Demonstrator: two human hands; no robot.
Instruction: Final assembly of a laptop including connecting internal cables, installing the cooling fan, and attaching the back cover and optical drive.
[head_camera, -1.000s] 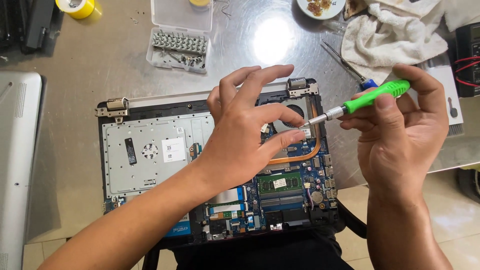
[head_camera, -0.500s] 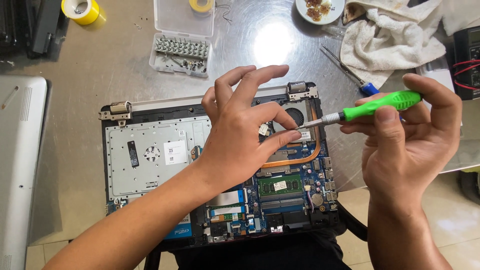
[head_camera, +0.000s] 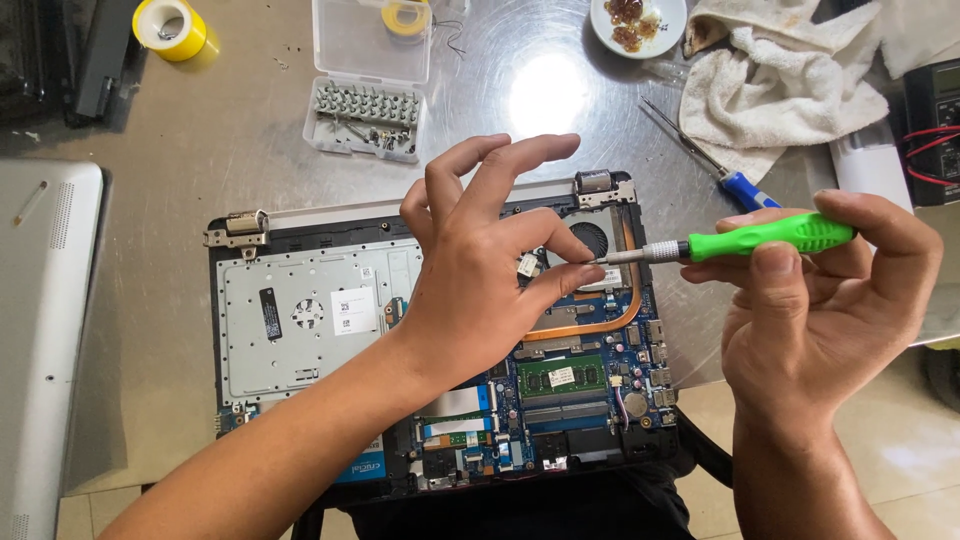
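Fingertips of my left hand (head_camera: 480, 260) now pinch the metal tip of the green-handled plastic screwdriver (head_camera: 740, 240), which has levelled in my right hand's (head_camera: 820, 300) closed grip above the opened black laptop (head_camera: 300, 320).

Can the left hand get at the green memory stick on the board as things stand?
Probably yes: the left hand hovers just above the memory stick, which lies uncovered on the opened laptop. The left thumb and forefinger pinch at the green screwdriver tip, so they would have to let go.

Single head-worn view, steeply downward, close over the opened laptop (head_camera: 440, 340).
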